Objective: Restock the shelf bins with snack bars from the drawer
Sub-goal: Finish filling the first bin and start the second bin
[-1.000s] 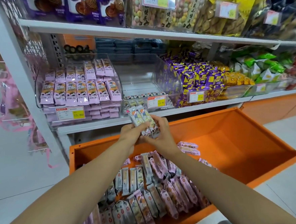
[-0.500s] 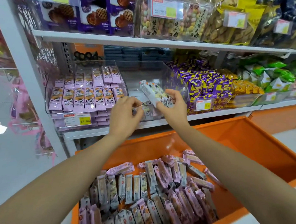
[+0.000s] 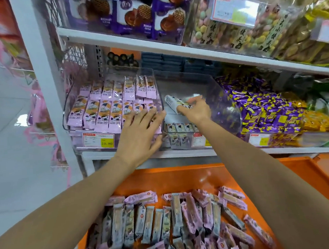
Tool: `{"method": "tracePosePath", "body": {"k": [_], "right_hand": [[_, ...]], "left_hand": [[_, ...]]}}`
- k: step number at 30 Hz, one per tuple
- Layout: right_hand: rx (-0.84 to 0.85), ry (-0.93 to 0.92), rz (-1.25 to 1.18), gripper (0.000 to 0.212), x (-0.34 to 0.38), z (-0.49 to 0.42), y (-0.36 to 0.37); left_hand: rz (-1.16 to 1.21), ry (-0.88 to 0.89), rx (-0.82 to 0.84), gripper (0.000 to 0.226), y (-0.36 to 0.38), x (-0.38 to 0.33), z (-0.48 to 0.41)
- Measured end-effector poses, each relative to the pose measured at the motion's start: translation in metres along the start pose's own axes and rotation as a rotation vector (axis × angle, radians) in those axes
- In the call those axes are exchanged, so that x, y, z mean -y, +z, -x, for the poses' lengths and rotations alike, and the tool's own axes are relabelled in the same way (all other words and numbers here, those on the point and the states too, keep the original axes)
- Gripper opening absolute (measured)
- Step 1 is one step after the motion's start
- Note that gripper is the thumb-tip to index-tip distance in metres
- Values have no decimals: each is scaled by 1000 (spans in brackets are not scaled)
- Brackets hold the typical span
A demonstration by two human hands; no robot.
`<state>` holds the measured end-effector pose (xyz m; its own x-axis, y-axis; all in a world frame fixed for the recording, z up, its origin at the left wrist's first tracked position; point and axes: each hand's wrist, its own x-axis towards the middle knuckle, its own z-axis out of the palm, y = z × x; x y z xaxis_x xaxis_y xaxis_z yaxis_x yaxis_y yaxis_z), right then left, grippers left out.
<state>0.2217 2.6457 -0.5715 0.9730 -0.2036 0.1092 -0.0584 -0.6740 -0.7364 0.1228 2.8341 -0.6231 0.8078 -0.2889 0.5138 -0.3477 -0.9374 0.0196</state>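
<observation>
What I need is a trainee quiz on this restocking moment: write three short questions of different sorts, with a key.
1. True or false: the left grip holds snack bars.
2. The right grip holds a bundle of bars inside: A) the orange drawer, B) the nearly empty clear bin, C) the top shelf.
3. Fill in: the full bin left of it holds ___-wrapped bars.
Key: 1 false, its fingers are spread and hold nothing; 2 B; 3 pink.

White shelf with clear bins side by side; orange drawer below.
</observation>
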Motion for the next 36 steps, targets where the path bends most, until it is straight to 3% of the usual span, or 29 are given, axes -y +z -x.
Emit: {"method": "tracePosePath", "body": {"k": [13,22,27,32,36], "right_hand": [[235,12,156,46,12,-47,61],[416,10,112,31,4,-50,62],[513,-30,84,36,-1,-47,51],[232,-220,-144,11,3,-29,34],[87,-382,-412,16,11,22,7]], "left_hand": [[-36,-1,-67,60,6,0,-3],[-26,-1,-57,59,6,0,-3],[-23,-2,-39,60,5,0,-3],[-40,-3,-162,52,3,-9,4],[-21,117,-253,31,9,-26,23]]}}
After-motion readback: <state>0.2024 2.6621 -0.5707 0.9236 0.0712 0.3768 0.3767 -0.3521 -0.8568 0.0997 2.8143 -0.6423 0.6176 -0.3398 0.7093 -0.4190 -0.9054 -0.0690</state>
